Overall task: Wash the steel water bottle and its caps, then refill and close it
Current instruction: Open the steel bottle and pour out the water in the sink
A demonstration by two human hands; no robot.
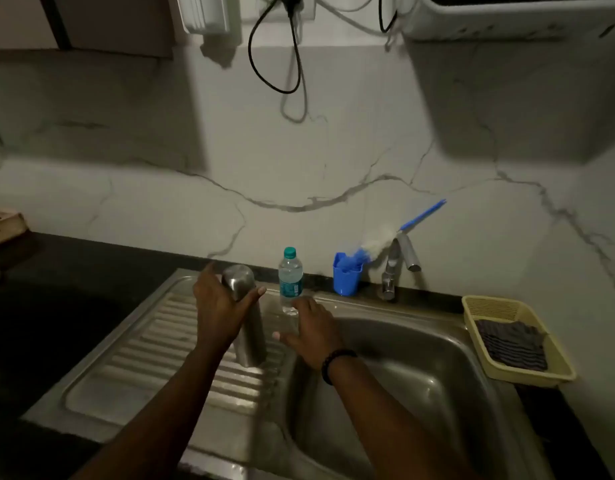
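Nearest me, my two forearms reach out over the stainless steel sink (396, 344) and its ribbed draining board (153, 362). My left hand (220, 303) grasps the tall brushed-steel water bottle (245, 313) around its upper part, thumb on the right side, fingers wrapped behind. The bottle stands upright on the draining board, cap still on as far as I can tell, its long axis vertical with a slight lean. My right hand (311, 329), a dark beaded band at the wrist, hovers released with fingers spread, just right of the bottle and over the basin's left edge — holding nothing.

So the bottle lies left of the free hand and already in the left one; I judge the right hand is the one placed to come across and unscrew the cap.

Farther back, a small clear plastic bottle with a green cap (290, 280) carries a teal label too blurred to read. Right of it sit a blue plastic cup (347, 277) holding a blue-handled bottle brush (399, 228), then the chrome tap (394, 268) — and at far right a yellow plastic basket (472, 306) with a dark striped cloth (512, 344).
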